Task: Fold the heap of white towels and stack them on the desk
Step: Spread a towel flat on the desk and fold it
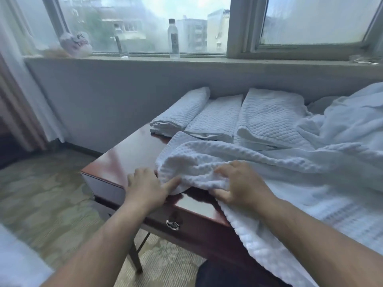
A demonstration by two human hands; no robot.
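Observation:
A white waffle towel (pixel 259 162) lies spread and rumpled over the red-brown wooden desk (pixel 124 154), with its near edge hanging over the desk's front. My left hand (pixel 147 185) rests on the desk at the towel's left corner and pinches that corner with the thumb. My right hand (pixel 238 183) grips a bunched fold of the same towel. Three folded white towels (pixel 217 114) lie side by side at the back of the desk. A loose heap of white towels (pixel 350 121) sits at the right.
A clear plastic bottle (pixel 173 38) and a small plush toy (pixel 76 45) stand on the window sill behind the desk. A curtain (pixel 18 96) hangs at the left. The desk has a drawer with a metal ring pull (pixel 172 224). Patterned carpet lies to the left.

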